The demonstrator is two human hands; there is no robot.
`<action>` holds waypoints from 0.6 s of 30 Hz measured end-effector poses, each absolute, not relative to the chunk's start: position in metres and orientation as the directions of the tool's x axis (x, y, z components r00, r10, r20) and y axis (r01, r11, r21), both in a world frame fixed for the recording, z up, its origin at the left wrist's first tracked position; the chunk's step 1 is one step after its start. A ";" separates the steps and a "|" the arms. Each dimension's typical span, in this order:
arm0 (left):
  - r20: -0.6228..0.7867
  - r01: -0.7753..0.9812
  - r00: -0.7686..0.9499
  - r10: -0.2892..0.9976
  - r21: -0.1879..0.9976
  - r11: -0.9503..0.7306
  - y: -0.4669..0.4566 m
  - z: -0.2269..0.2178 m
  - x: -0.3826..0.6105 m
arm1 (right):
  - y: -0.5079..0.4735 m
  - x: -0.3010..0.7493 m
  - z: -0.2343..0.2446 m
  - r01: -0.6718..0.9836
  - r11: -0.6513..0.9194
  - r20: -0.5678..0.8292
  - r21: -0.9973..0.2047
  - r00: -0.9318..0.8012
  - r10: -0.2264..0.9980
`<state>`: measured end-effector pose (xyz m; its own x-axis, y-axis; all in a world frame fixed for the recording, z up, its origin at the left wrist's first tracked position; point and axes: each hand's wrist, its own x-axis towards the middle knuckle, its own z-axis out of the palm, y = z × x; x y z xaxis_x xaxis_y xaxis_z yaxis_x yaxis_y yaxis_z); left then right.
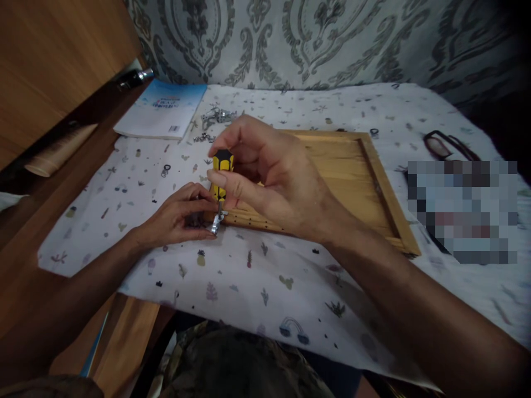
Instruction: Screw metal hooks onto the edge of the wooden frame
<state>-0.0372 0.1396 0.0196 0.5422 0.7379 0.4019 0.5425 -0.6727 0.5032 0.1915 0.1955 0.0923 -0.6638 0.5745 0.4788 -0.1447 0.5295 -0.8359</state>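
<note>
My right hand (pixel 265 171) is closed around a stubby yellow and black screwdriver (pixel 222 171), held upright with its tip down at the near left corner of a wooden frame (pixel 373 182). Under the tip sits a small silver metal bracket (pixel 216 222). My left hand (pixel 178 218) lies on the cloth beside that corner, fingers pinched around the bracket and pressing it against the frame's edge. The frame's near edge shows a row of small holes.
A patterned white cloth (pixel 257 276) covers the table. A blue and white booklet (pixel 161 110) lies at the back left, a pile of small metal parts (pixel 215 117) beside it. Dark glasses (pixel 446 145) lie at the right. A wooden shelf unit (pixel 50 66) stands at left.
</note>
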 end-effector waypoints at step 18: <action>0.397 0.537 0.540 0.742 0.516 -0.667 0.140 0.019 -0.038 | 0.200 0.194 0.093 -0.133 0.599 0.511 -0.790 -0.683 0.522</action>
